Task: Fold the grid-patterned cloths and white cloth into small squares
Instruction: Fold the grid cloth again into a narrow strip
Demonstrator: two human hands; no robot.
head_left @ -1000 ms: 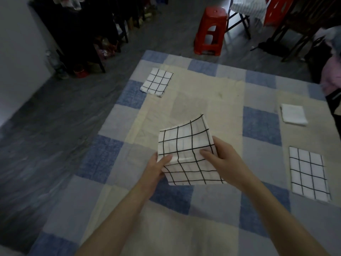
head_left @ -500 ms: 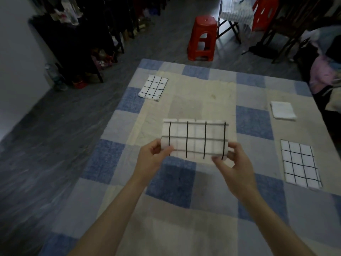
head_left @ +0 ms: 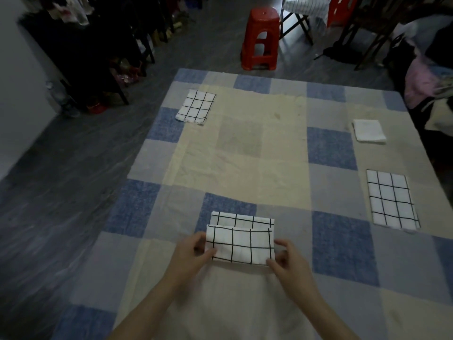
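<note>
Grid-patterned cloth (head_left: pixel 241 244) on checked blanket (head_left: pixel 331 148), pinched between left hand (head_left: pixel 193 253) and right hand (head_left: pixel 289 262)

three grid-patterned cloths lay on one checked sheet (head_left: pixel 331 148): one near the hands (head_left: pixel 241 241), one far left (head_left: pixel 196 107), one at right (head_left: pixel 391 198). there was one white cloth (head_left: pixel 369 130), and one red stool (head_left: pixel 261 39) in full view.

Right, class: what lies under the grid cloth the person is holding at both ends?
Under the held grid cloth lies the checked blanket. A lower layer of the cloth shows along its far edge; anything else beneath is covered.
</note>
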